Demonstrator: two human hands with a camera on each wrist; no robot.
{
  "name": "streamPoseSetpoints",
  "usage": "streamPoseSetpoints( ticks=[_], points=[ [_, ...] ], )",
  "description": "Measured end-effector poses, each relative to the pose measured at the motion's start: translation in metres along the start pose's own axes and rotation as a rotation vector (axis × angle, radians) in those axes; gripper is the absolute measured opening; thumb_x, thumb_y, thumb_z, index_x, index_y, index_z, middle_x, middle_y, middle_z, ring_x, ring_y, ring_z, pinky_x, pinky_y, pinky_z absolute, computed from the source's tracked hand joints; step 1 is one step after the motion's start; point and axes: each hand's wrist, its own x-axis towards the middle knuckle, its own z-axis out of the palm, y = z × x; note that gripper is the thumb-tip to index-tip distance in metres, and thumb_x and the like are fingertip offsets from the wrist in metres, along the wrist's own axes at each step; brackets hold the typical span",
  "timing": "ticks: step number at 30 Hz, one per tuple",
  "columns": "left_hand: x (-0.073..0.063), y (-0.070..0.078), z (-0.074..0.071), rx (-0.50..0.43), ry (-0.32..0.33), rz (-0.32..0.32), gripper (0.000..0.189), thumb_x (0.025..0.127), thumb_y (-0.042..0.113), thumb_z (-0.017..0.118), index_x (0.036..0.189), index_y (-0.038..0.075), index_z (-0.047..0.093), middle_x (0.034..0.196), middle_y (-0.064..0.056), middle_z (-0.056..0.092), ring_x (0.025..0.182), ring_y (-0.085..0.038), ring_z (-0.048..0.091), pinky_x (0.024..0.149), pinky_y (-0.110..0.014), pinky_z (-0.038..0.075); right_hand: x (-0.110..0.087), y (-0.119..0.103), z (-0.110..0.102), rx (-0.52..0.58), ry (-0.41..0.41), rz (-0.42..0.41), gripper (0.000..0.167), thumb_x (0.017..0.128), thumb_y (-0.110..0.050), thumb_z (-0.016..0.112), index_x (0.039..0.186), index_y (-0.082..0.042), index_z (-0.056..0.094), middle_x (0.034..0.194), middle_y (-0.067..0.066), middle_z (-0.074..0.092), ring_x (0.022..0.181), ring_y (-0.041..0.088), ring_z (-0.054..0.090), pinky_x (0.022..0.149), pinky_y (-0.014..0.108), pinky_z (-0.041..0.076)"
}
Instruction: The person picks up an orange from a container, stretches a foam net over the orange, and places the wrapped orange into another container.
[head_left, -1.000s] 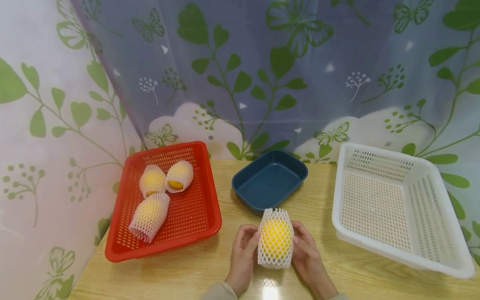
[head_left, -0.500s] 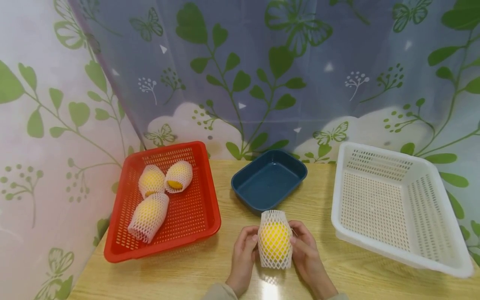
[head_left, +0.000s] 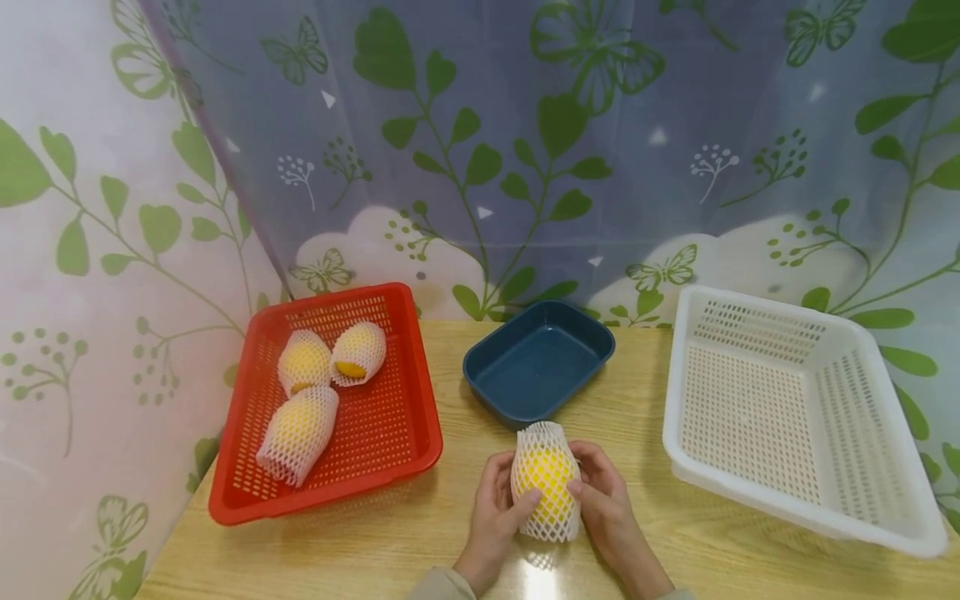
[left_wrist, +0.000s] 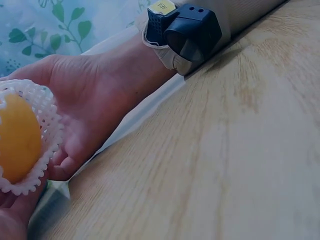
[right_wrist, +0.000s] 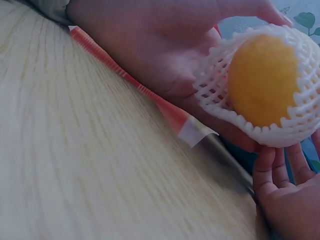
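Both hands hold up a yellow mango [head_left: 546, 477] in a white foam net sleeve [head_left: 542, 433], just in front of the blue tray. My left hand [head_left: 491, 518] grips its left side, the thumb lying across the front of the net. On the right side my right hand [head_left: 609, 510] grips it too, thumb on the front and fingers behind. In the right wrist view, bare orange-yellow skin of the mango [right_wrist: 262, 80] shows through the sleeve's open end. The net opening [left_wrist: 47, 115] also faces the left wrist camera.
On the left, a red basket [head_left: 429, 392] holds three netted mangoes [head_left: 300, 429]. A dark blue tray [head_left: 536, 367] stands behind the hands, and a white basket [head_left: 750, 408] at the right. They stand on a wooden table [head_left: 360, 542] before a leaf-patterned cloth [head_left: 637, 208].
The netted mango has shifted slightly left and tilted a little. The left thumb has moved from its side onto the front of the net. Baskets and tray have stayed put.
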Motion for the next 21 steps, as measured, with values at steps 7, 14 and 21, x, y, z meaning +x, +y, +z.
streamPoseSetpoints(
  ticks=[7, 14, 21],
  points=[
    [0.0011, -0.0020, 0.0004, 0.044, -0.023, 0.020, 0.047, 0.094, 0.008, 0.063, 0.136, -0.001, 0.044, 0.131, -0.014, 0.054, 0.123, -0.018, 0.053, 0.103, -0.026, 0.041, 0.0010, 0.0019, -0.0021, 0.049, -0.015, 0.016, 0.043, 0.087, 0.012, 0.049, 0.124, -0.009, 0.054, 0.121, 0.002, 0.056, 0.106, 0.013, 0.056, 0.088, 0.025, 0.050],
    [0.0011, -0.0037, 0.0008, 0.073, 0.014, 0.055, 0.047, 0.096, 0.007, 0.061, 0.138, 0.000, 0.041, 0.129, -0.016, 0.053, 0.118, -0.020, 0.055, 0.099, -0.028, 0.045, 0.0011, 0.0017, -0.0047, 0.163, -0.060, -0.033, 0.046, 0.090, 0.011, 0.031, 0.126, -0.005, 0.054, 0.122, 0.004, 0.055, 0.108, 0.015, 0.054, 0.089, 0.027, 0.049],
    [0.0014, -0.0029, 0.0009, 0.084, 0.025, 0.046, 0.043, 0.099, 0.010, 0.058, 0.139, 0.002, 0.043, 0.135, -0.017, 0.052, 0.123, -0.021, 0.054, 0.101, -0.029, 0.044, -0.0002, -0.0010, -0.0052, 0.178, -0.036, -0.057, 0.050, 0.090, 0.013, 0.027, 0.128, -0.003, 0.057, 0.116, 0.006, 0.058, 0.105, 0.016, 0.055, 0.086, 0.027, 0.050]
  ],
)
